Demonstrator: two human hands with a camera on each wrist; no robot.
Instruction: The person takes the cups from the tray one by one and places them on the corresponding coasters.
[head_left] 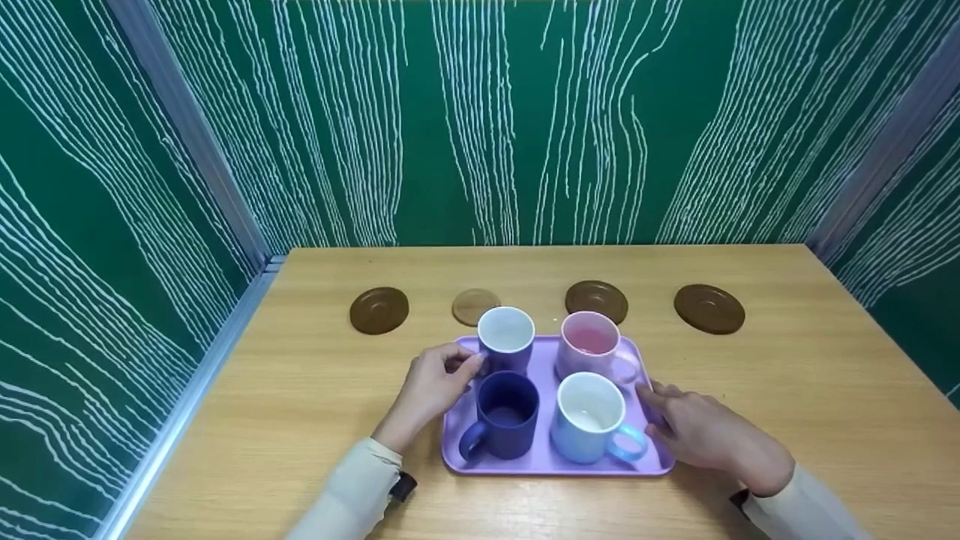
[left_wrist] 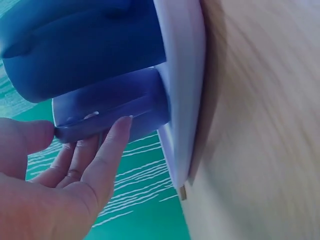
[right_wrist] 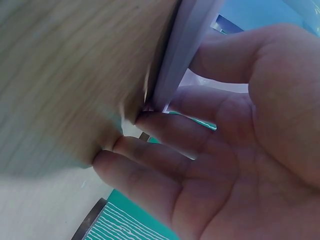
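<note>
On a purple tray (head_left: 547, 465) stand several upright mugs. My left hand (head_left: 435, 382) holds the handle of the back-left mug (head_left: 507, 330), dark purple outside and white inside; in the left wrist view its thumb and forefinger meet the handle (left_wrist: 100, 120). In front of that is a navy mug (head_left: 514, 427), its handle toward the lower left. A pink mug (head_left: 581, 352) and a light blue mug (head_left: 577, 435) stand on the right, handles to the right. At the tray's right rim (right_wrist: 180, 55) rests my right hand (head_left: 701, 427), thumb and forefinger over the rim, other fingers down at the table.
Behind the tray lie brown round coasters: a dark one (head_left: 379, 310) at left, a lighter wooden one (head_left: 472, 304), a dark one (head_left: 600, 296) partly behind the pink mug, another (head_left: 709, 309) at right. Green white-lined panels (head_left: 465, 120) border the wooden table (head_left: 300, 420).
</note>
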